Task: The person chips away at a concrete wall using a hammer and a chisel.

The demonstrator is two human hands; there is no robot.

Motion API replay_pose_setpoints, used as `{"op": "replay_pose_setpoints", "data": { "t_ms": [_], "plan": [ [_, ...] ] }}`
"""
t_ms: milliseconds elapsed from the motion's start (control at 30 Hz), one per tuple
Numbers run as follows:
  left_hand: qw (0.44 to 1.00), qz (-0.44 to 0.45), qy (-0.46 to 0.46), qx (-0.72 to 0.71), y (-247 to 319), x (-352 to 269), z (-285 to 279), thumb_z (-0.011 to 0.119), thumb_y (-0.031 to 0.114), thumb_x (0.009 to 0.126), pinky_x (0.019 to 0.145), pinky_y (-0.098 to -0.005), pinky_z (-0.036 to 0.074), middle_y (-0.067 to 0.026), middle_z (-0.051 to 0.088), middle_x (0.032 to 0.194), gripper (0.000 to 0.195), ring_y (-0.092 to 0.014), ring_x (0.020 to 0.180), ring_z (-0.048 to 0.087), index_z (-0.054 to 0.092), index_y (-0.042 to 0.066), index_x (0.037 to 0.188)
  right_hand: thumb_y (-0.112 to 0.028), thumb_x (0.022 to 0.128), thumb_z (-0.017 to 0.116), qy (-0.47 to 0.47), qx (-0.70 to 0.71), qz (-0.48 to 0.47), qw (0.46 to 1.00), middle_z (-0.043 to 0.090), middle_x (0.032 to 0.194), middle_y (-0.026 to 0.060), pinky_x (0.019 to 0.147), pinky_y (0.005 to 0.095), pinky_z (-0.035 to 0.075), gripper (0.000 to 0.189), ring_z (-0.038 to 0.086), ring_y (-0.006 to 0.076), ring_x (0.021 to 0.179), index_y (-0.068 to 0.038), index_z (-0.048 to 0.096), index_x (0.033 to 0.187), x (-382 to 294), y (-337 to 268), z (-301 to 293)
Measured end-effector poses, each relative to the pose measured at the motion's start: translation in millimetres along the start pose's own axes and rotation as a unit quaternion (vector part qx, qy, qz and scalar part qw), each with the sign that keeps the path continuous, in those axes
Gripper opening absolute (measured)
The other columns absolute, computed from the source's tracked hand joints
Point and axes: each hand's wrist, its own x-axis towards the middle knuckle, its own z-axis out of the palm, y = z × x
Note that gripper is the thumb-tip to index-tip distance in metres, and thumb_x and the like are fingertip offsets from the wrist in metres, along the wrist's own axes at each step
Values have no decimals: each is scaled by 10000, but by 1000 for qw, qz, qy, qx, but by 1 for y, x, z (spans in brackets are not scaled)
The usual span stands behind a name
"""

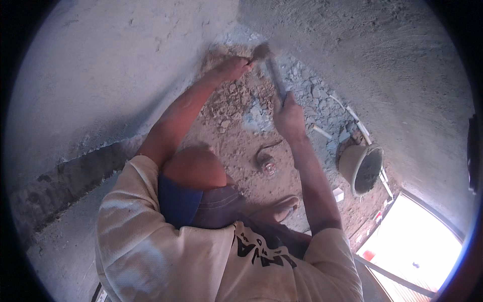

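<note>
My right hand (289, 119) grips the handle of a hammer (276, 77); its blurred head is near the corner where two walls meet. My left hand (238, 68) is closed around a thin tool, perhaps a chisel, mostly hidden by the fingers and blur; its far end lies close to the hammer's head. Below both hands lie broken rubble (230, 100) and dusty soil. A small clear bulb or glass item (269, 168) with a dark cord rests on the ground between my right forearm and my bent knee.
A mortar-stained bucket (349, 166) lies tilted at the right, near white plastic pipes (358, 120) along the wall. Another short white pipe (322, 132) lies on the rubble. Rough plastered walls rise left and right; a bright opening (419, 241) is at lower right.
</note>
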Motion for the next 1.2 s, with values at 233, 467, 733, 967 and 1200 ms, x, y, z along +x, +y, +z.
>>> {"op": "replay_pose_setpoints", "data": {
  "t_ms": [233,467,733,967,1200],
  "plan": [
    [997,-1,64,-41,-47,-15,6,542,233,941,751,-497,489,-232,654,860,249,-404,839,642,619,0,984,-383,942,612,-131,17,57,990,603,744,289,659,440,490,423,640,406,701,38,608,976,1,-10,-39],
    [994,17,83,-69,-26,-17,1,549,149,933,716,-472,489,-201,654,814,148,-383,797,649,621,25,966,-269,1021,503,118,338,-143,923,486,595,-13,427,222,369,265,452,56,487,-32,595,947,38,-107,-124],
    [992,-27,68,-100,-19,-11,5,549,174,947,707,-453,489,-188,666,846,174,-372,776,643,630,27,992,-371,975,533,-55,-97,26,993,656,735,255,613,428,526,434,676,403,691,61,567,952,6,-10,7],
    [974,-79,183,-109,-52,-30,22,553,160,938,708,-432,491,-190,658,822,171,-334,748,646,645,23,985,-398,909,624,-164,32,114,979,655,765,248,651,447,484,443,633,446,742,44,622,875,5,43,1],
    [947,-103,223,-209,-19,-20,27,557,81,936,721,-370,493,-120,661,842,108,-221,770,630,628,35,1004,-392,899,633,-154,105,310,932,613,687,84,583,363,465,403,605,199,631,11,630,893,-39,174,6]
  ]
}}
